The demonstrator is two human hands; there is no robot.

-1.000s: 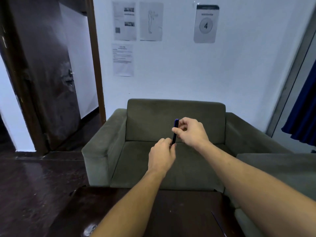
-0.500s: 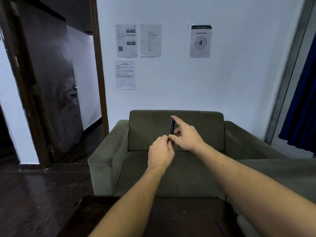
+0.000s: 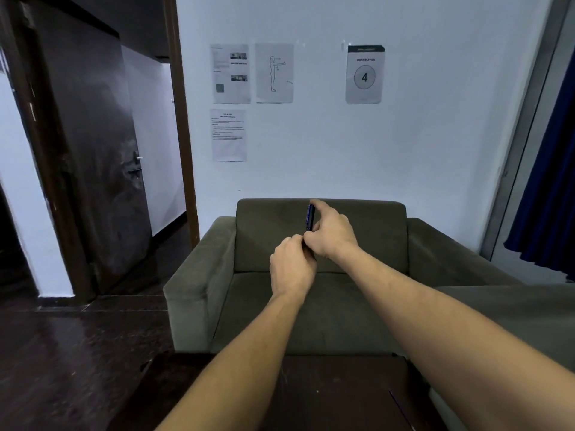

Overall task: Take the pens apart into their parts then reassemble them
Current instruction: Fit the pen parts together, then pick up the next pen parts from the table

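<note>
Dim, cool bluish light throughout. Faint sheen on dark floor [image 3: 62, 353] at left. Wide-angle bending at door frame [image 3: 183, 119] and edges. Mostly sharp.

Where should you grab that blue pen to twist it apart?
Probably one hand on each half. The pen stands nearly upright, so the left hand wraps the lower end from below while the right hand pinches the upper half from the side.
</note>
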